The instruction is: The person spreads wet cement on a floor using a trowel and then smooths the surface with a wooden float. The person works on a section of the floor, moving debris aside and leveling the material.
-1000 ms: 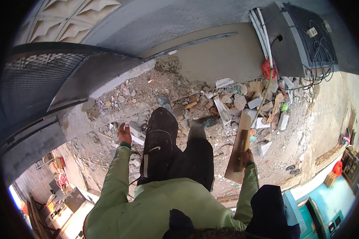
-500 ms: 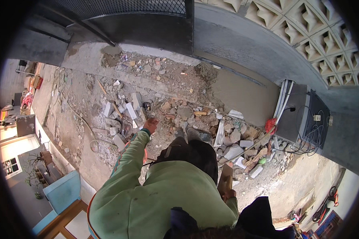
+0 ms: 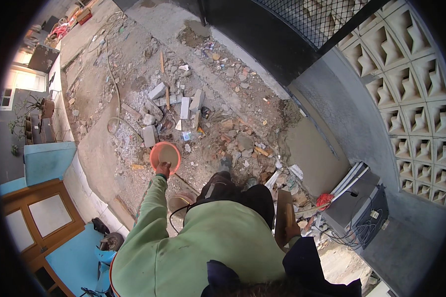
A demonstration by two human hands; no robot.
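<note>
With its fingers over the near rim, my left hand (image 3: 162,169) grips an orange bucket (image 3: 154,156) that has some grey material inside. The bucket is over the rubble, left of my legs; whether it touches the ground I cannot tell. At my right side, my right hand (image 3: 293,230) is closed on a wooden plastering float (image 3: 282,202), its flat brown board held on edge. A second, dull-coloured bucket (image 3: 179,202) stands close to my left leg, partly covered by my body.
Broken blocks (image 3: 185,107) and rubble cover the ground ahead. Smooth grey mortar (image 3: 307,141) lies along the right wall, with a long straight bar (image 3: 314,126) on it. A grey cabinet (image 3: 352,203) with coiled cables stands right. A hose (image 3: 116,89) winds across the left.
My left hand, empty and raised before, now grips the orange bucket, which has come into clear view. My view has turned left. The float stays in my right hand.
</note>
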